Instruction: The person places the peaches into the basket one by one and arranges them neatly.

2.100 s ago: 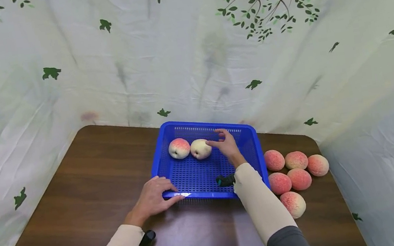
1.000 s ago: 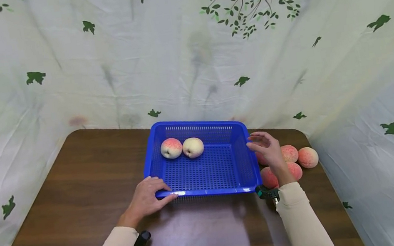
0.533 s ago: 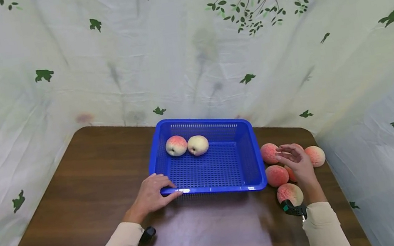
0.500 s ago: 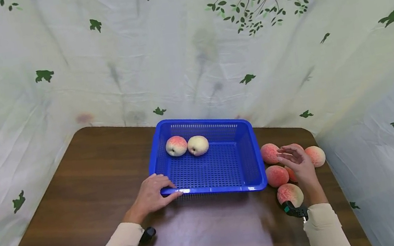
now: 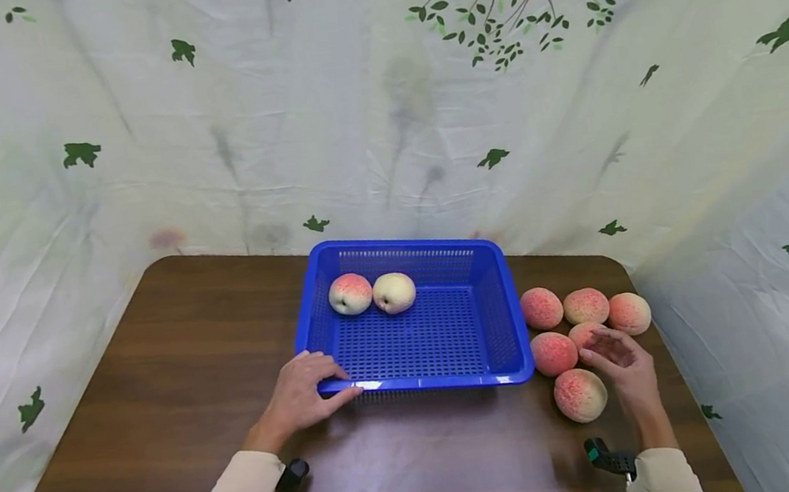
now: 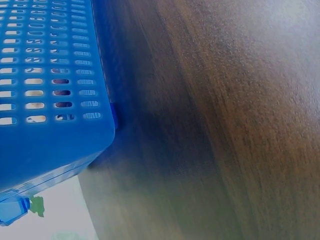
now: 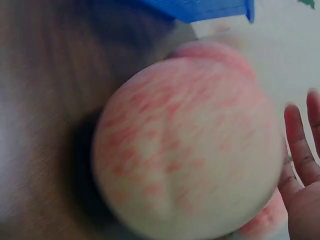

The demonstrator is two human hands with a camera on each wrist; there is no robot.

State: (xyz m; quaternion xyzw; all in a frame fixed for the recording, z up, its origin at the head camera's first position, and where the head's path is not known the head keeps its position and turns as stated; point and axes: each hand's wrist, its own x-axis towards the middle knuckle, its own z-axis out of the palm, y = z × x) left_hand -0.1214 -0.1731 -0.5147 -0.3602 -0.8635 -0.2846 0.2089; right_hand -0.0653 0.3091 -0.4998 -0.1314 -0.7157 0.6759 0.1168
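Observation:
My left hand (image 5: pixel 303 392) holds the near rim of a blue perforated plastic basket (image 5: pixel 444 381) at its left corner. Two pale peaches with pinkish skin, one redder (image 5: pixel 351 295) and one creamier (image 5: pixel 394 293), lie side by side inside it. Over the group of peaches right of the basket hovers my right hand (image 5: pixel 627 371), fingers loosely bent with nothing held. It partly covers a middle peach (image 5: pixel 583 334). The frontmost peach (image 5: pixel 580 396) is just left of this hand; in the right wrist view that large peach (image 7: pixel 185 155) stands apart from the fingers (image 7: pixel 299 150).
Other loose peaches lie around: a red one (image 5: pixel 554 354), another against the basket's right side (image 5: pixel 542 308), one behind (image 5: pixel 586 306) and one at the far right (image 5: pixel 629 314). A brown wooden table (image 5: pixel 211 339) meets printed curtains (image 5: pixel 361 116) at the back and sides.
My right hand has let go of the creamy peach in the basket, moved out right over the loose peaches, then back towards me. The left hand stays on the rim.

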